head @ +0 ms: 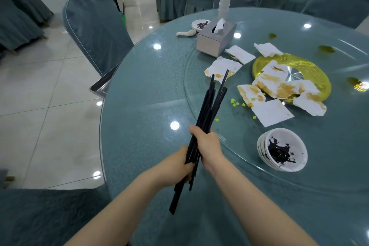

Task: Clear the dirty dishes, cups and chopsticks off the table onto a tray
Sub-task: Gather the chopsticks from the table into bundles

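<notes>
Both hands wrapped round bundle of black chopsticks (207,118) above table (139,106): left hand (177,168) grips lower part, right hand (207,146) grips just above it; tips fan up and away. Right of right hand: stack of white bowls (283,150), top one smeared with black residue. Far beyond hands: tissue box (215,39) with tissue poking out; small white dish (200,25) holding dark scraps; stacked white cups (225,3). Beyond-right: yellow plate (311,70) covered with stained napkins (279,84).

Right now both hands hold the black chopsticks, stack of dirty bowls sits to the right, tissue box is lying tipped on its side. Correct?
Not quite. The head view shows the tissue box standing upright, a tissue poking out of its top. The rest holds: left hand and right hand both grip the black chopsticks, and the stack of dirty bowls sits to the right.
</notes>
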The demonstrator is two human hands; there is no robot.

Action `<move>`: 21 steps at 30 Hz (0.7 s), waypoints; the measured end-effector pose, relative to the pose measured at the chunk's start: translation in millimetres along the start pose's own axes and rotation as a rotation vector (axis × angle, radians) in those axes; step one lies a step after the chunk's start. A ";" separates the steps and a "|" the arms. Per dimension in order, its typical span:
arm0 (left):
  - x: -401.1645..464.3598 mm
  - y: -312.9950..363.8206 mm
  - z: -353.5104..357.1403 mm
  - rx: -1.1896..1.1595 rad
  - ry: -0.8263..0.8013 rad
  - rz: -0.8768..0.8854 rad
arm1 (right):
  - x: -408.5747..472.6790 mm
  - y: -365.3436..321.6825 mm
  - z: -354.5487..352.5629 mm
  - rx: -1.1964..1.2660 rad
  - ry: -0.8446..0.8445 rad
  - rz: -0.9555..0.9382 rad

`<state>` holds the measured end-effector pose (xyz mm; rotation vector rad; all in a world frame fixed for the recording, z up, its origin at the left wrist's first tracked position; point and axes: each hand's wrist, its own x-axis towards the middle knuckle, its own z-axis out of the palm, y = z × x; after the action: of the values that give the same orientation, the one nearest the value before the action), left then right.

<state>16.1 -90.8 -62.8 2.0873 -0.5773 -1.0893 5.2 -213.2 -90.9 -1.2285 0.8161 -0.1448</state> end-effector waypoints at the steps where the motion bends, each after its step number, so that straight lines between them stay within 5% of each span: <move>1: -1.4 -1.6 -2.1 -0.040 -0.013 0.001 | 1.0 -0.1 1.3 0.003 0.006 -0.001; 13: -0.7 -35.9 -29.0 -0.280 0.333 -0.110 | 9.4 -11.7 4.6 -0.162 -0.037 -0.287; 21: -1.5 -9.9 -56.9 -0.458 0.536 0.241 | 5.5 -13.2 17.0 -0.227 -0.100 -0.510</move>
<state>63.5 -61.8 -46.7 1.7424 -0.2688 -0.4360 23.9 -207.7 -80.3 -1.6297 0.4251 -0.4086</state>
